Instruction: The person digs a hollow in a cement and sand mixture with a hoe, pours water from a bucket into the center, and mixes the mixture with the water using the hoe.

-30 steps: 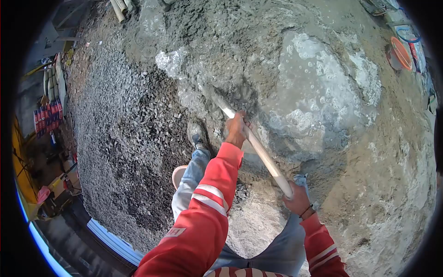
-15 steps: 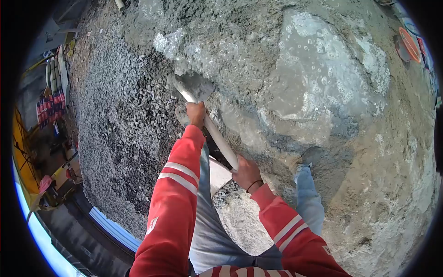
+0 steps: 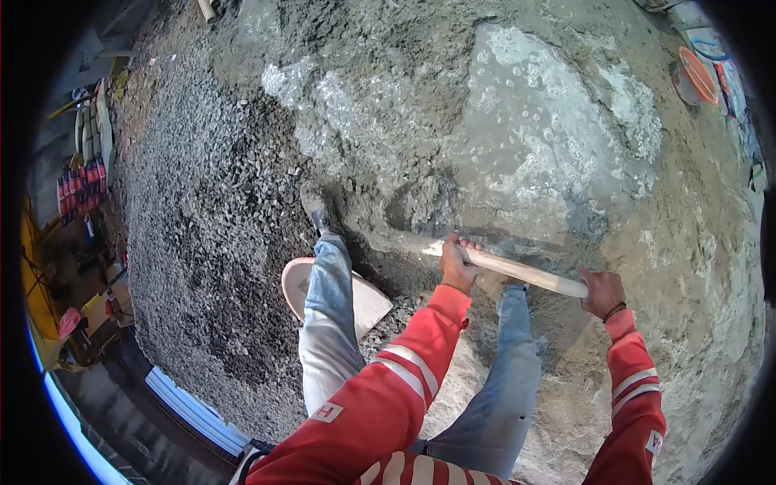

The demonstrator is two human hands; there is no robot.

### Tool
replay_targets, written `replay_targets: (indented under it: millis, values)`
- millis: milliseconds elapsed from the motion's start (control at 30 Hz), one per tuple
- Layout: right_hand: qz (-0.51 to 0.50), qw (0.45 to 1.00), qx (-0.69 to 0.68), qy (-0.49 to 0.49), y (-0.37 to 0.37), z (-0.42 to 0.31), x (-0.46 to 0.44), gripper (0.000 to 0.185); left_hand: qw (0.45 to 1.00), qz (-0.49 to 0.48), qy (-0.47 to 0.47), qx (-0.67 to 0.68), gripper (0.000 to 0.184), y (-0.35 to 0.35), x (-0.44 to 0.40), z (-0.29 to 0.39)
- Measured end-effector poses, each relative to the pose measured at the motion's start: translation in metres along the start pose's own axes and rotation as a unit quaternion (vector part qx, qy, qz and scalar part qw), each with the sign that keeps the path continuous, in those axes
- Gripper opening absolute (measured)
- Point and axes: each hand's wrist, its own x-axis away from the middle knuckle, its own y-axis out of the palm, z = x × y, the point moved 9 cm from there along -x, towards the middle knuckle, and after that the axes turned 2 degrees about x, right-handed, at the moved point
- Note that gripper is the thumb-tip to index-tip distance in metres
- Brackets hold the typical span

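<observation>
so both hands are on the long wooden handle (image 3: 525,273), which sits around the middle of the frame, running from the muddy bit left of centre out to the right and a little downward. left hand (image 3: 458,263) is clenched around it partway along, right hand (image 3: 604,293) is wrapped round the bare end, with a dark band (image 3: 616,309) on that wrist. the other end is caked in mud and kinda blends into the ground, so i can't tell what the tool's head looks like or how deep it sits.

just above the handle there's a dark scooped-out patch (image 3: 424,202) of wet mix, and a pale bubbly puddle (image 3: 533,121) takes up a good chunk of the upper right. grey gravel (image 3: 218,218) covers most of the left side, right up against the mix. left shoe (image 3: 314,202) is planted about where the two meet, pretty muddy. behind the left jeans leg (image 3: 330,279) there's a pale pinkish pan-like thing (image 3: 370,305), partly hidden by it.

orange bucket (image 3: 697,75) is tipped over near the upper right edge with a blue hoop (image 3: 711,50) just beside it. some red packages (image 3: 81,191) are over at the left edge.
</observation>
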Motion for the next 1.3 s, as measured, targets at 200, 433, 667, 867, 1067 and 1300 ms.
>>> replay_targets:
  millis: [200, 433, 667, 867, 1067, 1300]
  values:
    - [0.058, 0.992, -0.103, -0.045, -0.115, -0.026, 0.001, 0.039, 0.993, -0.001, 0.054, 0.103, 0.024, -0.025, 0.017, -0.008]
    - [0.355, 0.452, -0.775, 0.263, -0.024, -0.061, 0.046, 0.026, 0.972, 0.163, 0.027, 0.165, 0.017, -0.193, 0.022, -0.036]
    - [0.291, 0.514, -0.742, 0.317, 0.065, -0.082, -0.148, 0.03, 0.962, 0.205, -0.038, 0.178, 0.018, -0.235, -0.092, -0.046]
    - [0.286, 0.569, -0.734, 0.236, -0.052, -0.095, -0.2, 0.032, 0.945, 0.093, -0.068, 0.306, 0.015, -0.105, -0.104, -0.033]
    - [0.386, 0.452, -0.76, 0.264, -0.101, -0.047, -0.13, 0.026, 0.958, 0.057, -0.055, 0.276, 0.014, -0.032, -0.033, -0.026]
    - [0.444, 0.745, -0.03, 0.497, -0.039, 0.042, 0.055, 0.047, 0.998, 0.002, 0.051, 0.028, 0.013, -0.007, 0.021, -0.025]
